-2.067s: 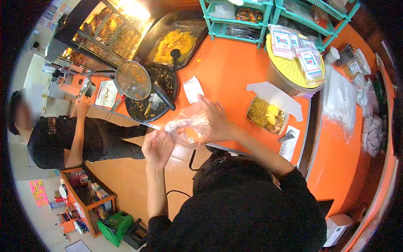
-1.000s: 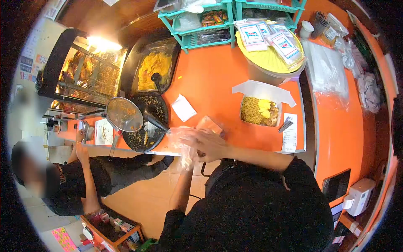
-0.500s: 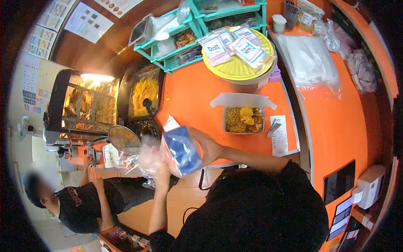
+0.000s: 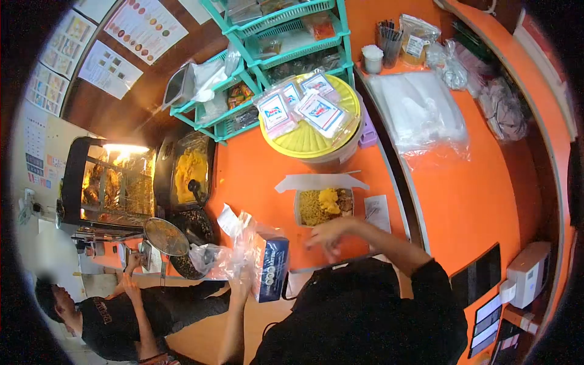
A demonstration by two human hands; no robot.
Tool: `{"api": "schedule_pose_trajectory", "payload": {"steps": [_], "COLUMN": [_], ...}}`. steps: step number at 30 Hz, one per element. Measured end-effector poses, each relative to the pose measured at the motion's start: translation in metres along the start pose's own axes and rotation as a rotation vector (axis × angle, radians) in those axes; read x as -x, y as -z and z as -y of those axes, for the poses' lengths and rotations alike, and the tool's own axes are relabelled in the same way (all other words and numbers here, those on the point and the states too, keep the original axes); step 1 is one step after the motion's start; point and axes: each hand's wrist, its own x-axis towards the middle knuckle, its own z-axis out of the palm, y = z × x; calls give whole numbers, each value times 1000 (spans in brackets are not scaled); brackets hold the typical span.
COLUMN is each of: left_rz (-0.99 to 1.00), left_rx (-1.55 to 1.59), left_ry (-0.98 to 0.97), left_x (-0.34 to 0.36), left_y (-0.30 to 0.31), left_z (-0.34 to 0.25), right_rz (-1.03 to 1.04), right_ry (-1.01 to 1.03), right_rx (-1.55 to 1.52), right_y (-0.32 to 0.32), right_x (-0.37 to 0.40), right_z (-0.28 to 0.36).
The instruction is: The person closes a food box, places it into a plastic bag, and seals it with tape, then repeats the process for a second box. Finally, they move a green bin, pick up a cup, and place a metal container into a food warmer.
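My left hand (image 4: pixel 239 281) grips a blue-and-white carton (image 4: pixel 273 269) along its side, with crinkled clear plastic (image 4: pixel 244 244) bunched about the hand and the carton's near side. More of the plastic hangs to the left. My right hand (image 4: pixel 331 236) is free of the carton, slightly blurred, its fingers apart and pointing down with nothing in them. It hovers at the near edge of an open takeaway box (image 4: pixel 297 210), overlapping it in this view. Inside the box lie noodles (image 4: pixel 316 208) topped with a yellow food (image 4: pixel 330 199) and brown pieces.
A receipt (image 4: pixel 377 212) lies right of the food box. Behind stand a yellow-lidded tub (image 4: pixel 313 143) topped with packets and teal shelves (image 4: pixel 292 58). Left are a tray of yellow food (image 4: pixel 191 173), a strainer (image 4: pixel 166 237) and a lit display case (image 4: pixel 118 179). Another person (image 4: pixel 121 310) works at far left.
My right hand has let go of the carton and moved right toward the food box. The carton, in my left hand, has turned and dropped lower. The view has shifted.
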Motion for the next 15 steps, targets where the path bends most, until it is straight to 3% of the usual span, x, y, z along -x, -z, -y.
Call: {"api": "schedule_pose_trajectory", "payload": {"steps": [2,3,4,6,7,8,11,13,15], "left_rz": [-95,-180,-203,-272,-297,-434,-442,-113,-105], "left_rx": [77,152,162,319,-132,-68,33,524,494], "left_ry": [28,53,50,299,148,106,264,325,428], "left_x": [-2,-3,-8,-29,-38,-38,-33,-32,-36], "left_y": [-18,-29,-41,-71,-84,-103,-97,-86,-79], "left_z": [8,14,21,44,64,77,72,94,87], "right_rz": [-104,-228,-589,-1268,-1701,-1929,-2020,-2017,-1998], "right_ry": [-44,74,59,221,207,364,376,214,139], "right_rx": [80,126,149,89,616,651,906,964,938], "right_y": [42,73,103,193,224,281,364,372,394], "right_x": [105,144,173,200,208,204,211,210,209], "right_z": [28,31,29,14,25,12,14,36,35]}}
